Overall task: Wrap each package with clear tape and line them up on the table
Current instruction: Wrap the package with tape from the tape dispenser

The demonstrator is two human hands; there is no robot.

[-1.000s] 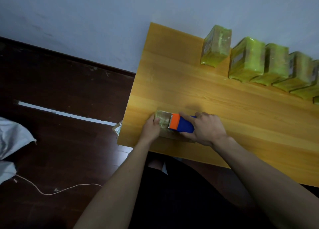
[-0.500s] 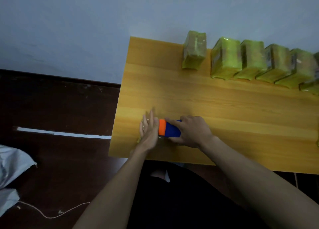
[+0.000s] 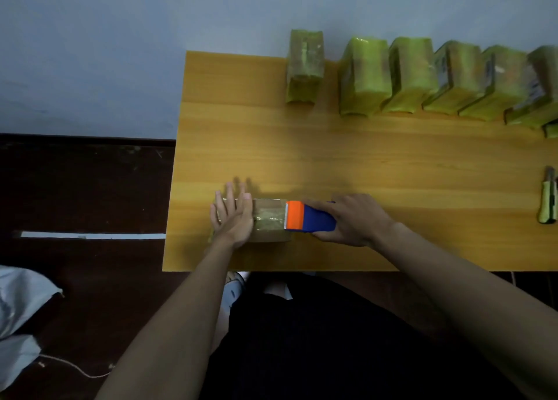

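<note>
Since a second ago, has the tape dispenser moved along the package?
Yes. The tape dispenser has slid right, from mid-package to the right end of the package, away from the table's left edge.

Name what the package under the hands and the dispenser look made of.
Package: matte brown cardboard, probably, with a glossy clear tape strip catching light on top. Tape dispenser in the right hand: smooth moulded plastic by its look, orange head, blue body.

Plain room: wooden table [image 3: 332, 158], bare wall [image 3: 120, 52], dark floor [image 3: 75, 188].
</note>
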